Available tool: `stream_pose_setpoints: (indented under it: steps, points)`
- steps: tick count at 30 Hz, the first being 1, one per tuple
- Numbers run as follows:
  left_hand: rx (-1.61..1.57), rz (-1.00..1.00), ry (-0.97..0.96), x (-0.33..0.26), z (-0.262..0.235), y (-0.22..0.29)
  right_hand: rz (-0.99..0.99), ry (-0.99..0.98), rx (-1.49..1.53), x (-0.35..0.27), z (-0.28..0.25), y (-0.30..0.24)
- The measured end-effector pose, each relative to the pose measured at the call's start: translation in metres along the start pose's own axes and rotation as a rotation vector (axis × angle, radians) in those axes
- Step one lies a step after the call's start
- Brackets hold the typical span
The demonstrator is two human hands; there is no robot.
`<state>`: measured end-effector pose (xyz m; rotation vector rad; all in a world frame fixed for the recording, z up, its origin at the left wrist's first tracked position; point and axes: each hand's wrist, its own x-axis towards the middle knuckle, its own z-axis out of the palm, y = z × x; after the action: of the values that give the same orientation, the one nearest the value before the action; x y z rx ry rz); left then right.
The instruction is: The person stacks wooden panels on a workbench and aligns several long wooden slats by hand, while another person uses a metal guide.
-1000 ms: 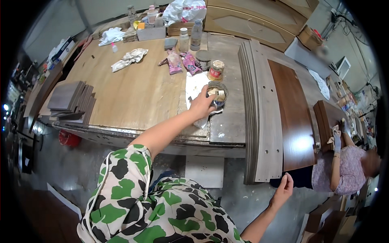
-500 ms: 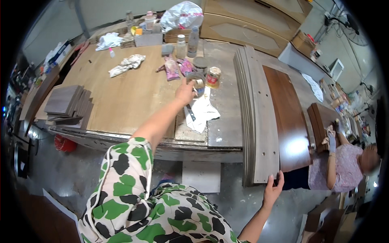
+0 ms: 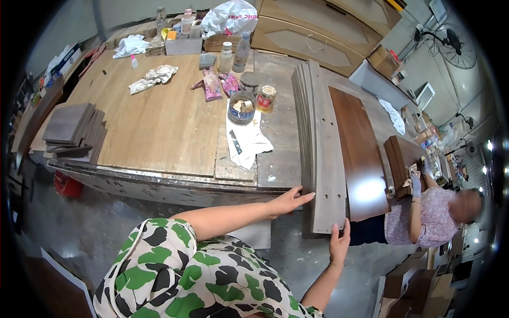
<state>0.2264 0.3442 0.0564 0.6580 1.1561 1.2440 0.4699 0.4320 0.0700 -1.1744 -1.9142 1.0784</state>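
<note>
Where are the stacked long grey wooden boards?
Right of centre in the head view, the boards lie immediately left of the glossy brown wooden panel, the left hand at their left edge.

White plastic bag (image 3: 225, 25): pink printed lettering, creased. Round tin (image 3: 265, 99): red label, pale characters, too small to read. Round tub (image 3: 241, 116): blue label, print illegible.

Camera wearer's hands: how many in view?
2: the left hand is at the left side of the stack of grey boards, the right hand at its near end. Neither is hidden.
</note>
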Motion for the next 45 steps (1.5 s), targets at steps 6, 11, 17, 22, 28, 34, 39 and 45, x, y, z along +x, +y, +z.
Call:
stream_pose_setpoints:
  steps: [6, 11, 17, 22, 28, 34, 39, 45]
  points:
    - [-0.084, 0.030, -0.003, 0.010, 0.032, -0.006, -0.129, 0.048, -0.117, -0.023, 0.015, 0.012]
    - [-0.193, 0.090, 0.080, 0.024, 0.029, -0.018, -0.063, 0.053, -0.047, -0.023, 0.017, 0.008]
    - [-0.249, 0.048, 0.102, 0.015, 0.028, -0.011, -0.037, 0.045, 0.063, -0.022, 0.016, 0.005]
    - [-0.285, -0.014, 0.127, 0.009, 0.021, -0.008, 0.113, 0.084, 0.172, -0.020, 0.020, -0.002]
    - [-0.311, -0.036, 0.116, 0.005, 0.021, 0.000, 0.044, 0.112, 0.227, -0.018, 0.018, 0.010]
    - [-0.329, -0.050, 0.177, 0.009, 0.016, -0.001, -0.010, 0.135, 0.098, -0.012, 0.018, 0.013]
    - [-0.361, 0.006, 0.097, 0.010, 0.018, -0.001, 0.041, 0.191, 0.003, -0.011, 0.018, 0.008]
    - [-0.395, -0.072, 0.081, 0.007, 0.016, -0.003, -0.208, 0.173, -0.301, -0.019, 0.018, -0.014]
